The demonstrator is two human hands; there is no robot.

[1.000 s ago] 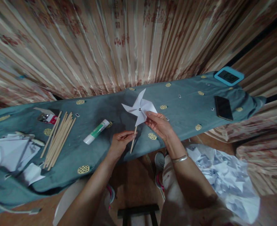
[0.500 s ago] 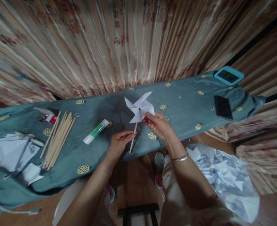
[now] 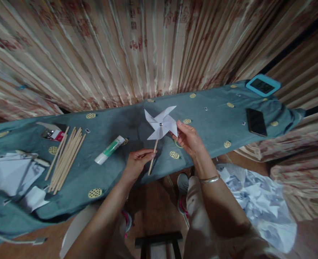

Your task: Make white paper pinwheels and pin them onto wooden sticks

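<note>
Head cam looks down on a white paper pinwheel (image 3: 161, 123) held up over the middle of the bench (image 3: 207, 122), which is draped in a teal cloth with little yellow pineapple prints. Its thin wooden stick (image 3: 153, 157) runs lengthwise from near the person up and slightly right, away to the wheel, so the wheel end points at the curtain. Four folded pointed blades, crisp and flat, are pinned by a small shiny metal stud in the centre. Left hand (image 3: 136, 163) has its fingers pinched around the stick's lower part. Right hand (image 3: 190, 139) has its fingers closed lightly on the right blade's edge. Off to the left lie a bundle of bare wooden sticks (image 3: 65, 157) and a white-and-green glue tube (image 3: 109, 150); a dark phone (image 3: 256, 122) lies flat on the right.
</note>
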